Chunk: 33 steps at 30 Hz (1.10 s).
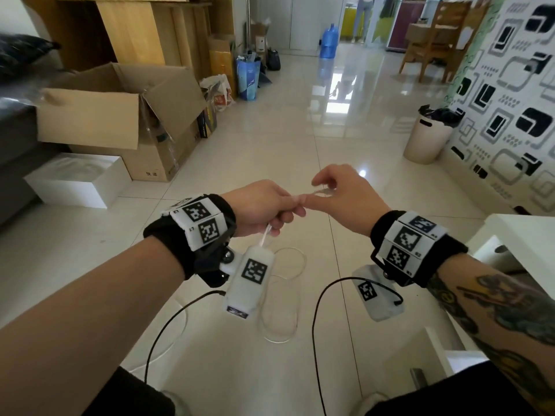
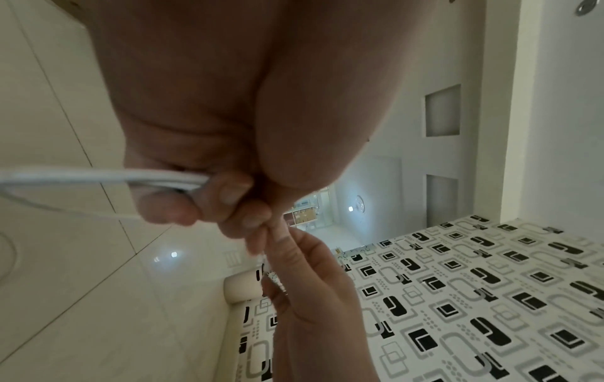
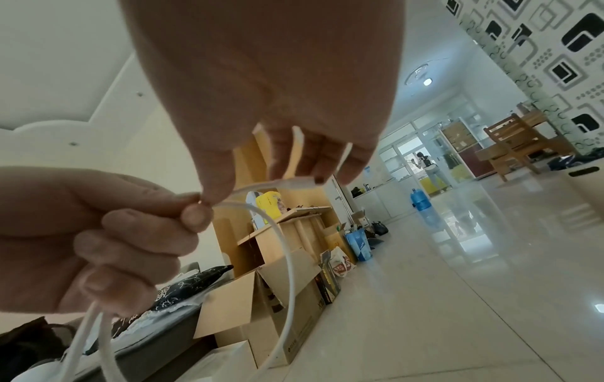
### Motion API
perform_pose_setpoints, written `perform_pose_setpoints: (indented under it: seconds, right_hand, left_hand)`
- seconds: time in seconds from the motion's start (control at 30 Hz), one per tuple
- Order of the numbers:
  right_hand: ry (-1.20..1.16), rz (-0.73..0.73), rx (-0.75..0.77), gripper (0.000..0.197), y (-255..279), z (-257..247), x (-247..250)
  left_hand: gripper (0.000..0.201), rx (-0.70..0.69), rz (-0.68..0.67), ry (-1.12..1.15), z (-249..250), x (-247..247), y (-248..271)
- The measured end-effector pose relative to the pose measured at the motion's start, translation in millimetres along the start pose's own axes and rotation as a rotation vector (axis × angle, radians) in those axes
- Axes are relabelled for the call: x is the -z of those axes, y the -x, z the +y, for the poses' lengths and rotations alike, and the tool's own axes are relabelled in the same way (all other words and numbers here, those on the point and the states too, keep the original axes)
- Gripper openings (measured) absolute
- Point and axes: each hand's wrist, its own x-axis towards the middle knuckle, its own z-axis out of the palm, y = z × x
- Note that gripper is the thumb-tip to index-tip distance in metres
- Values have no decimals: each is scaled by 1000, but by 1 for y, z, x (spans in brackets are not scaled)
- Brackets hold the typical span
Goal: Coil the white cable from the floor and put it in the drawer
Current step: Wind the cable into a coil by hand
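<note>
The left hand [image 1: 264,205] is clenched around gathered strands of the white cable [image 3: 287,258], with the fingers curled over them. The right hand [image 1: 345,193] pinches the cable's plug end [image 3: 294,182] between thumb and fingertips, directly against the left fist. Both hands are raised in front of the person, above the tiled floor [image 1: 270,145].

The remaining cable hangs below the left fist, and loose loops lie on the floor [image 1: 282,295] between the person's feet. Coiling appears to be at an early stage, as most of the length is still down there.

To perform this step well:
- Keep the left grip firm enough to trap each turn, yet loose enough to accept the next.
- Draw even lengths with the right hand and lay each loop beside the previous one.
- Allow the cable to roll between the fingers so that no twist builds up.
- Lift the slack gently, as floor loops may snag into a knot.

No drawer can be identified for certain; white furniture [image 1: 516,235] stands to the person's right
</note>
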Motion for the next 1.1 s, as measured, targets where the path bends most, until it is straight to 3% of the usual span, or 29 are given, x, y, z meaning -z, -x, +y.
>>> perform_pose_setpoints:
  seconds: [0.07, 0.13, 0.2, 0.27, 0.37, 0.47, 0.53, 0.67, 0.77, 0.93, 1.1]
  right_hand:
    - [-115, 93, -122, 53, -2, 2, -2]
    - [-217, 103, -292, 42, -3, 4, -8]
    - [-364, -79, -412, 26, -2, 6, -18]
    - [-500, -347, -483, 25, 9, 5, -27]
    - [-448, -653, -376, 15, 20, 8, -47]
    - [-364, -878, -309, 29, 27, 7, -56]
    - [-260, -958, -256, 15, 28, 8, -55]
    - [86, -851, -233, 32, 18, 37, -43]
    - [310, -786, -325, 34, 8, 60, -20]
    - [324, -487, -504, 47, -6, 76, 14]
    - [236, -393, -588, 45, -12, 61, 9]
  left_hand:
    - [27, -3, 43, 91, 3, 3, 0]
    - [28, -23, 89, 251, 6, 6, -1]
    - [30, -57, 115, 465, 10, 11, -1]
    - [32, -95, 112, 692, 13, 15, -2]
    - [33, -149, 112, 921, 16, 21, -1]
    - [33, -176, 113, 1047, 18, 26, 2]
    - [33, -173, 103, 1074, 19, 30, 5]
    - [32, -133, 73, 995, 21, 46, 18]
    - [29, -84, 46, 824, 21, 55, 29]
    - [28, 51, -2, 575, 12, 43, 31]
    - [28, 107, -111, 416, 8, 17, 25]
